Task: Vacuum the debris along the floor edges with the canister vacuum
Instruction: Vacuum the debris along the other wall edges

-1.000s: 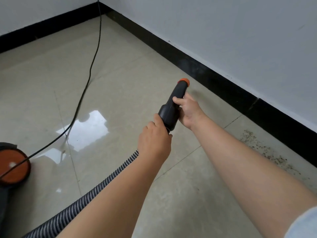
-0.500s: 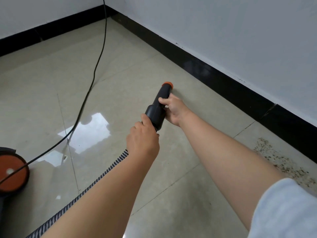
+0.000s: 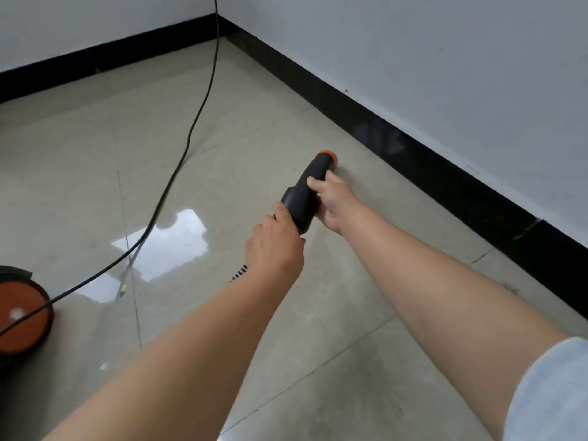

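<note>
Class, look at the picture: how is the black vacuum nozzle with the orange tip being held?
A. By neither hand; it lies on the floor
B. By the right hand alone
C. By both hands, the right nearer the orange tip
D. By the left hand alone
C: the right hand grips the nozzle just behind its orange tip, while the left hand holds its rear end, by the hose.

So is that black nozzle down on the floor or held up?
Held up: both hands grip the nozzle, right hand ahead, left hand behind, clear of the floor.
</note>
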The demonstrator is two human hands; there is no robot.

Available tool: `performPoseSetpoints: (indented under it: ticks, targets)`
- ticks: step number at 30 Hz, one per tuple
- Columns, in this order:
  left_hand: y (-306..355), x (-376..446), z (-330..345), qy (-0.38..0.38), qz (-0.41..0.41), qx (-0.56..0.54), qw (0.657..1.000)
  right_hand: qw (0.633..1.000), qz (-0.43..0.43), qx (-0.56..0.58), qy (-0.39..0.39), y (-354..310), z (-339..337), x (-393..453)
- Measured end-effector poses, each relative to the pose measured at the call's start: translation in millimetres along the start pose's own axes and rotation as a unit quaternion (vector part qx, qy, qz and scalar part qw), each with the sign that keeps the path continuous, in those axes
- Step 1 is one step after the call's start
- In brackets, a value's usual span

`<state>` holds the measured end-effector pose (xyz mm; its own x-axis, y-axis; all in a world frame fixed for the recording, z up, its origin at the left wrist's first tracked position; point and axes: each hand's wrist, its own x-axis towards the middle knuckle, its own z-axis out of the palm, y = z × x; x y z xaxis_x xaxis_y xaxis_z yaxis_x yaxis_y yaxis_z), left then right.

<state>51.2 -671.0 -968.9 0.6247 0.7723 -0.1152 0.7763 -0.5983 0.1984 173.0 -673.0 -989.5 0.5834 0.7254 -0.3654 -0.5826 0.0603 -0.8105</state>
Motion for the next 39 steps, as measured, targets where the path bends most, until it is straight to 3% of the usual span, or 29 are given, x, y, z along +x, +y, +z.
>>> performPoseSetpoints:
  ticks: [8, 15, 20, 25, 31, 36, 39]
  targets:
    - [36, 18, 15, -0.008, 0.032, -0.016, 0.999, 1.0, -0.016, -0.027, -0.003, -21, -39, 2]
    - [13, 4, 12, -0.026, 0.044, -0.007, 0.999, 0.998, 0.019, -0.04, -0.044, -15, -39, -26]
    - [-25, -29, -10, -0.09, 0.114, 0.003, 0.989, 0.994, 0.06, -0.017, 0.088, 5, -39, -52]
    - [-30, -65, -27, -0.111, 0.148, 0.017, 0.983, 0.986, 0.079, 0.034, 0.141, 18, -29, -78]
    - [-6, -82, -33, -0.238, 0.121, -0.004, 0.964, 0.984, 0.076, 0.045, 0.157, 17, -43, -118]
    - [0, -92, -50, -0.439, 0.074, -0.069, 0.893, 0.985, 0.107, 0.06, 0.119, 15, -43, -169]
    - [-1, -94, -55, -0.494, 0.078, -0.052, 0.865, 0.981, 0.114, 0.093, 0.125, 17, -39, -191]
